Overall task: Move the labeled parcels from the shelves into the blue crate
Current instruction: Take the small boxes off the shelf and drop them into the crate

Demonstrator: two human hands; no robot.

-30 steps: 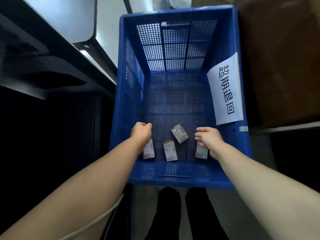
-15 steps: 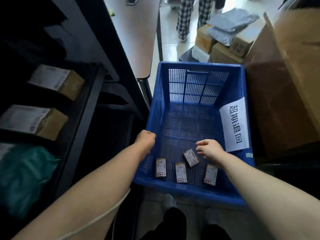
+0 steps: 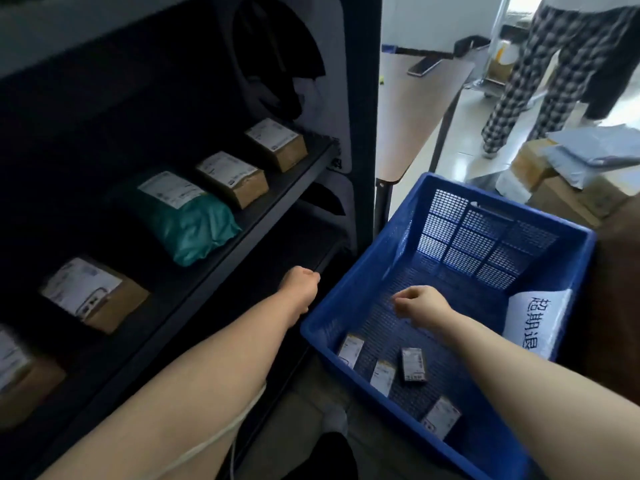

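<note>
The blue crate (image 3: pixel 363 275) sits on the floor at the right, with several small labeled boxes (image 3: pixel 414 365) on its perforated bottom. My right hand (image 3: pixel 420 301) hovers inside the crate above them, fingers loosely curled and holding nothing. My left hand (image 3: pixel 299 280) is a closed fist just left of the crate's rim, in front of the dark shelf unit. On the shelf lie a teal bagged parcel (image 3: pixel 188 220) and brown labeled cartons (image 3: pixel 93 294), (image 3: pixel 232 178), (image 3: pixel 277 143).
A white paper sign (image 3: pixel 535 322) hangs on the crate's right wall. A brown table (image 3: pixel 412 112) stands behind the shelf post. A person in checked trousers (image 3: pixel 530 71) stands at the back right beside stacked cartons and grey bags (image 3: pixel 588 157).
The view has swung left and up, so the shelves with parcels now show. My left hand has left the crate toward the shelf; my right hand has risen off the small boxes.
</note>
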